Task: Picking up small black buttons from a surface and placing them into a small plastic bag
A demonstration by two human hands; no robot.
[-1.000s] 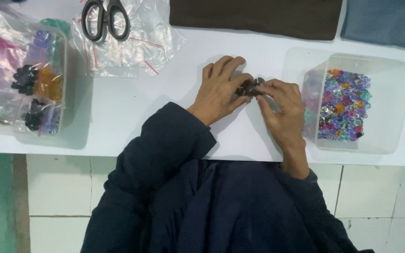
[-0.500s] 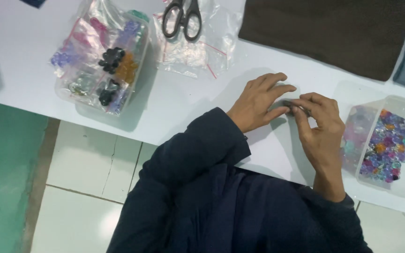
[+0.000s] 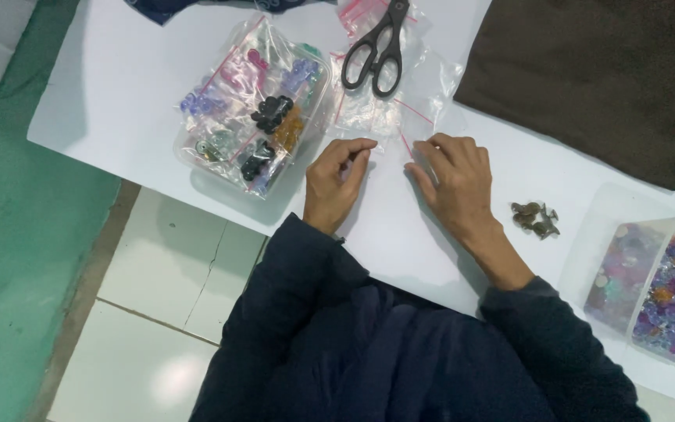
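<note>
Dropping grey bits (image 3: 535,218); hands now at bags (image 3: 388,109).

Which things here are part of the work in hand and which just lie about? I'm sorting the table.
In hand:
left hand and right hand, both at the clear zip bags
small brown pieces, beside the right hand

Lying about:
black scissors on the bags
tub of bagged beads
tub of coloured beads
brown cloth
</note>
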